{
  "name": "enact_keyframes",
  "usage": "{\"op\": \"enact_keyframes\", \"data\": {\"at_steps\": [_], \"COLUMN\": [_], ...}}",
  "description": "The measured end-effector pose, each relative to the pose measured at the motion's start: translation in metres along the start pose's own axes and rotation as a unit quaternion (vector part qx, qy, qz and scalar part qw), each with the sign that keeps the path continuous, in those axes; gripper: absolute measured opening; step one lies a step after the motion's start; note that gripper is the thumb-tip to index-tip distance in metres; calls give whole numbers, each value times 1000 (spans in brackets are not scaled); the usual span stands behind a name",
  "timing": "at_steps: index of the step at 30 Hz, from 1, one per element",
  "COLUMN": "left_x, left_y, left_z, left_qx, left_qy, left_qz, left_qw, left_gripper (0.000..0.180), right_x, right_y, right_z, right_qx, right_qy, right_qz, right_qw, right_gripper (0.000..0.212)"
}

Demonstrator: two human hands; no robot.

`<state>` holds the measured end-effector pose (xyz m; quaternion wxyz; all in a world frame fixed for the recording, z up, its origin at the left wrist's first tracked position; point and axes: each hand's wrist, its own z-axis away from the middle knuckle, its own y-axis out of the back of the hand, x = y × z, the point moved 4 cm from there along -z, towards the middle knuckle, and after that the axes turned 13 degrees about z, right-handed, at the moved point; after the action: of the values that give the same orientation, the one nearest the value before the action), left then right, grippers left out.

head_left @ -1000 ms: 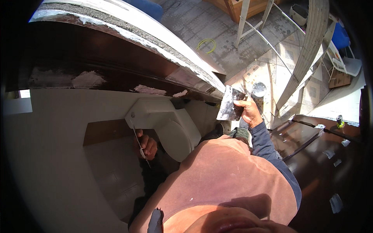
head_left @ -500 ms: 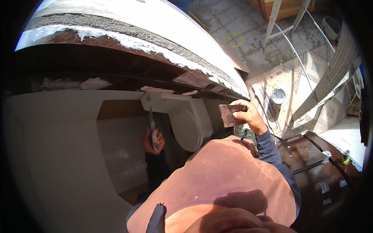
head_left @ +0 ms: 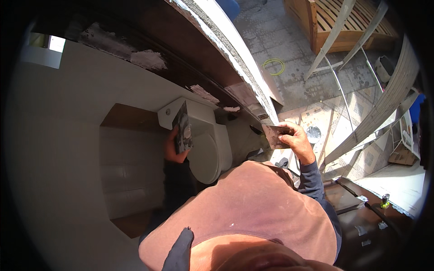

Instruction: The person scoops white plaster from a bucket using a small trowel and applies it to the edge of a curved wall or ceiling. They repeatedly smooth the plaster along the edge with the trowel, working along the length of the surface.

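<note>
My left hand [head_left: 173,149] grips a small dark board [head_left: 182,127] with a dab of pale filler on it, held upright in front of a white moulded housing [head_left: 209,144]. My right hand [head_left: 296,141] holds a flat metal scraper blade [head_left: 275,135] near the end of the dark brown curved wooden rail [head_left: 181,67]. Patches of whitish filler [head_left: 149,58] sit on that rail, with smaller ones [head_left: 203,94] nearer the blade. My pink-brown shirt [head_left: 253,212] fills the lower middle of the view.
A white curved wall [head_left: 58,149] with a recessed opening [head_left: 131,158] lies to the left. Below on the right are a tiled floor [head_left: 294,54], a wooden pallet [head_left: 343,22], metal ladder legs [head_left: 334,58], a yellow-green coil [head_left: 275,66] and dark varnished panels [head_left: 361,217].
My left hand has raised and turned the board, showing its face. My right hand has shifted the scraper slightly right along the rail's end. The view has tilted, showing more floor.
</note>
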<state>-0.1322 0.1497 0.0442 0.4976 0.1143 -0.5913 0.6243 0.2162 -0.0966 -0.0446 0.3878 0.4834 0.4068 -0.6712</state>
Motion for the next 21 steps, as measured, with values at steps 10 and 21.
{"op": "enact_keyframes", "data": {"at_steps": [10, 21], "left_x": [21, 51], "left_y": [-6, 56], "left_z": [-20, -55], "left_qx": [-150, -151], "left_qy": [-213, -171], "left_qz": [-412, -465], "left_qw": [873, 855], "left_gripper": [69, 75], "right_x": [-59, -56], "right_y": [-13, -90], "right_z": [18, 21], "right_qx": [99, 80], "right_qy": [97, 81], "right_qz": [57, 142], "right_qw": [989, 983], "right_gripper": [43, 45]}}
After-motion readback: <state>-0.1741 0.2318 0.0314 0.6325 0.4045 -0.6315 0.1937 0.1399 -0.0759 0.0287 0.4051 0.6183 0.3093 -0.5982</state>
